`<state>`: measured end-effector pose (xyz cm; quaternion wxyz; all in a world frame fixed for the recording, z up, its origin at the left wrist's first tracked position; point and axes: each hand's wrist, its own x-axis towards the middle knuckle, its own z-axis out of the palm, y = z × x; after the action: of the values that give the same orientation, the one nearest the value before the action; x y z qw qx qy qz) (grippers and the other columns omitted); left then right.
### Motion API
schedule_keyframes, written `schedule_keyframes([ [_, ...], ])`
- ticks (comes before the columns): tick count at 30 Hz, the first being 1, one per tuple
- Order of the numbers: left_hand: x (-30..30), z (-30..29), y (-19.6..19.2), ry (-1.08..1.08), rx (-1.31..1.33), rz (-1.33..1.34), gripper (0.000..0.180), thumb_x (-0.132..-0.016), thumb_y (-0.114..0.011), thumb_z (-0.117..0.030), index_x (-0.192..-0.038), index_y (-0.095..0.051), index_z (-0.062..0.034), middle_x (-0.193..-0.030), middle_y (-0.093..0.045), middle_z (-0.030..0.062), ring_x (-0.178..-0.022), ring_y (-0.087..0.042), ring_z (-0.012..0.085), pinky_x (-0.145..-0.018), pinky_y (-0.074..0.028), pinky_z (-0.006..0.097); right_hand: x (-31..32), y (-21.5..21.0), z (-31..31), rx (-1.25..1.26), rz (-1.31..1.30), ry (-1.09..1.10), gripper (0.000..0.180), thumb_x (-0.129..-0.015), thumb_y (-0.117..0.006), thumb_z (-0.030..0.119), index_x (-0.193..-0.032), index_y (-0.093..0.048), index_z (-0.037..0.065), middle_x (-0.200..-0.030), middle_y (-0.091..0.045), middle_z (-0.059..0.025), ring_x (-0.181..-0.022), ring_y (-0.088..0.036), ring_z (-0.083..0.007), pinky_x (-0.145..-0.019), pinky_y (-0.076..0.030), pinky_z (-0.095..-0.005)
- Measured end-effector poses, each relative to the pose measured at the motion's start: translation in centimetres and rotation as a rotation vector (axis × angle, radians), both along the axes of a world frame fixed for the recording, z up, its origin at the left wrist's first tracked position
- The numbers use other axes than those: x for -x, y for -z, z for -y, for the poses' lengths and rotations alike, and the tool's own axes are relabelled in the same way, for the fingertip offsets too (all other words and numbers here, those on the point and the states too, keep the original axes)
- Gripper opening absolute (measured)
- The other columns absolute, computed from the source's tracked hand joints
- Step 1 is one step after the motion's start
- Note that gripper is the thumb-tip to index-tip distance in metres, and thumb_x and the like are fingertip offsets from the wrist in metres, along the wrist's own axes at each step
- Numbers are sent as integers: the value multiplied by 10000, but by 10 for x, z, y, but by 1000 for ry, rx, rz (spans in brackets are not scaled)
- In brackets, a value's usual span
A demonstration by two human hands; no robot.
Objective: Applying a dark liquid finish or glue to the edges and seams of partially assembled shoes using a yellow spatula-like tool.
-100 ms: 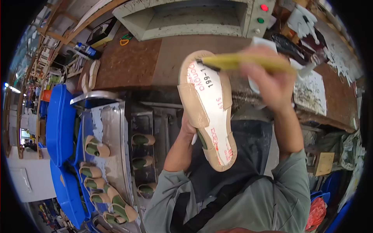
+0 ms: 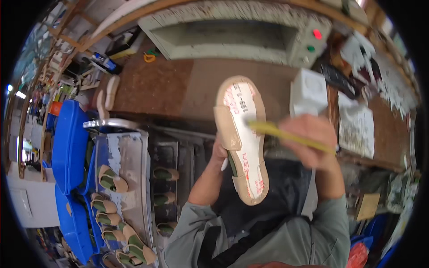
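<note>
Overhead, we found the left hand (image 2: 219,149) gripping a sandal (image 2: 241,138) from behind, sole side turned up toward the camera, raised above the brown workbench (image 2: 165,87). We noted the right hand (image 2: 313,140) closed around a yellow brush (image 2: 286,134), whose tip touched the white sole near its middle. We recorded the two hands as apart, each clamped on its own item. To the left, finished sandals (image 2: 111,178) with green straps lay on a metal rack (image 2: 127,152) beside blue bins (image 2: 69,147). Behind the bench stood a grey machine (image 2: 237,38) with red and green lights.
</note>
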<state>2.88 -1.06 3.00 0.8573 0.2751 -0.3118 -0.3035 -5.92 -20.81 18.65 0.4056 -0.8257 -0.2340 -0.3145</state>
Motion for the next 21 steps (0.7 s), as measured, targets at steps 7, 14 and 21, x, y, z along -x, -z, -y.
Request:
schedule_keyframes([
  [7,-173,2,-105,-30,49,-269,781,-854,-307,-669,-1361,-356,-77,-1217,-540,135,-998,-597,276,-828,-519,413,-42,-9,90,-828,-264,312,127,-826,-630,98,-847,-613,-26,-728,-592,-87,-514,-509,-127,-458,-402,-237],
  [14,-412,-9,-261,-393,-551,-58,525,-934,-441,-460,-1192,-524,-11,-1003,-621,71,-857,-606,139,-738,-502,304,-85,-63,81,-895,-279,376,134,-873,-592,105,-896,-585,-27,-717,-582,-76,-498,-489,-101,-448,-389,-205],
  [21,-578,55,-293,-353,-819,248,501,-892,-548,-434,-1042,-628,37,-971,-645,86,-791,-607,142,-708,-486,281,-130,-82,56,-925,-284,507,161,-877,-592,120,-901,-582,-39,-672,-585,-76,-461,-481,-106,-439,-386,-206],
])
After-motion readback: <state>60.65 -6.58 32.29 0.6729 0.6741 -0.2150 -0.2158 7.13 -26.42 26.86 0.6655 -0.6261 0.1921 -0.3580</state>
